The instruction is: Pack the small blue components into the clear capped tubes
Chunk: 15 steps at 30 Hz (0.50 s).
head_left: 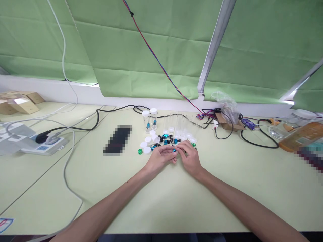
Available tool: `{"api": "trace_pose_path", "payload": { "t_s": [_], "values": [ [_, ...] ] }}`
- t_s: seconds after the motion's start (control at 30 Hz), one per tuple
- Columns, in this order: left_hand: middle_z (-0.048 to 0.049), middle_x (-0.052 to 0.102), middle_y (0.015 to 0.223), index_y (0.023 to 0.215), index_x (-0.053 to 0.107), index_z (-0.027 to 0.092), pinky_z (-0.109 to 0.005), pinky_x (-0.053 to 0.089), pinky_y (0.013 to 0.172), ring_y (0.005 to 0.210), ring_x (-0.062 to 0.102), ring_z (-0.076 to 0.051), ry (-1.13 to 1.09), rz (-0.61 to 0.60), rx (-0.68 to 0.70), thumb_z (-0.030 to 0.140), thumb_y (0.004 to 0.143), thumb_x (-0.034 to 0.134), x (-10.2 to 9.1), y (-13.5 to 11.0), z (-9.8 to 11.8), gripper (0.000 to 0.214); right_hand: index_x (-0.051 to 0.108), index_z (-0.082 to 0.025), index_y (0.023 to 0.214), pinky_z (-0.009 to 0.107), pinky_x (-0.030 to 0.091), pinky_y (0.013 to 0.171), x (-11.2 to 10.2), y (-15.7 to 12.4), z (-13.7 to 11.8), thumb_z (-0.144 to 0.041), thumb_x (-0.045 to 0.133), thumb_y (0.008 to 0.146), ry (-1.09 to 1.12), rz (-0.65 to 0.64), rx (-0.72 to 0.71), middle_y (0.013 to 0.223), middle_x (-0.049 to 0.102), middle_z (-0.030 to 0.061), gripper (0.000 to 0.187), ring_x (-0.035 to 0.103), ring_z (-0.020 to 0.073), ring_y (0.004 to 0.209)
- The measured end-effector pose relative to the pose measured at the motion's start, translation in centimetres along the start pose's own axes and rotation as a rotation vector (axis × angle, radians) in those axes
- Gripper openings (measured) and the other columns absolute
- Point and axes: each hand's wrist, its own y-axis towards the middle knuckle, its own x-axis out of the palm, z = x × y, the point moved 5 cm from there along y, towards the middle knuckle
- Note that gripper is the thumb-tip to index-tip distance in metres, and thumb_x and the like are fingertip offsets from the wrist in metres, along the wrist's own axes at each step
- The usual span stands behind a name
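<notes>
Near the middle of the table, my left hand [160, 158] is closed with its fingertips round a small blue metallic part [174, 150] that has a thin rod standing up from it. Close beside it, my right hand [189, 158] pinches at the same part, its fingertips near the rod. Just beyond my hands lies a heap of small blue and black parts [165, 136]. White round caps [146, 150] and a green piece [140, 151] are left of it. Two clear tubes with white lids [153, 117] stand behind, each with a blue part inside.
Several clear tubes [180, 122] stand behind the heap. A dark pixelated rectangle [118, 139] lies to the left. A power strip [47, 146] with cables is farther left, near wooden blocks [25, 102]. At right are an open cardboard box [228, 122], wires and an orange bottle [300, 137].
</notes>
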Motion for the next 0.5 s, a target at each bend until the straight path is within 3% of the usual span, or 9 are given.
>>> {"api": "trace_pose_path", "payload": {
  "t_s": [0.33,0.5],
  "values": [
    [-0.0028,0.065,0.069,0.093,0.07,0.013,-0.03,0.053,0.064,0.059,0.062,-0.014,-0.014,0.001,-0.003,0.036,0.067,0.081,-0.09,0.13,-0.21,0.036,0.065,-0.023,0.087,0.037,0.048,0.075,-0.03,0.12,0.03,-0.021,0.051,0.095,0.016,-0.002,0.023,0.083,0.063,0.0056,0.017,0.057,0.0207,0.081],
    [-0.0019,0.065,0.069,0.094,0.07,0.012,-0.028,0.052,0.064,0.059,0.062,-0.013,-0.031,0.001,-0.013,0.032,0.068,0.081,-0.06,0.11,-0.24,0.036,0.062,-0.022,0.092,0.034,0.048,0.074,-0.27,-0.07,0.34,-0.025,0.053,0.094,0.067,0.035,0.132,0.085,0.062,0.0046,0.01,0.058,0.0192,0.081]
  ]
}}
